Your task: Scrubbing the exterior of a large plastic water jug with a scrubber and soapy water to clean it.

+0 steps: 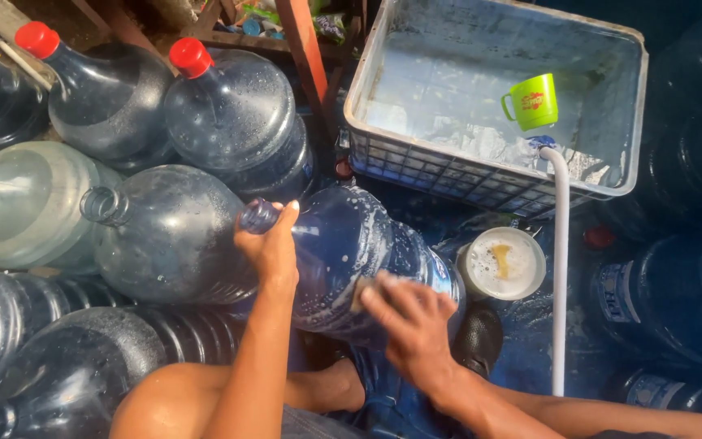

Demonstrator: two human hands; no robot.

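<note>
Stacked water jugs point(164, 236) crowd nine o'clock; a water-filled crate point(611, 106) with a green cup point(532, 101) sits at one o'clock. At centre, a soapy blue jug point(343, 252) lies sideways: the left hand point(270, 248) clasps its neck, the right hand point(412, 321) presses a sponge point(365, 291) against its side.

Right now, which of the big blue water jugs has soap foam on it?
The blue jug lying on its side between the hands: the left hand grips its neck and the right hand presses a sponge on it. The red-capped jugs show no foam.

Glossy wet blue plastic jug point(343, 252), matt grey plastic crate point(481, 175)
</note>
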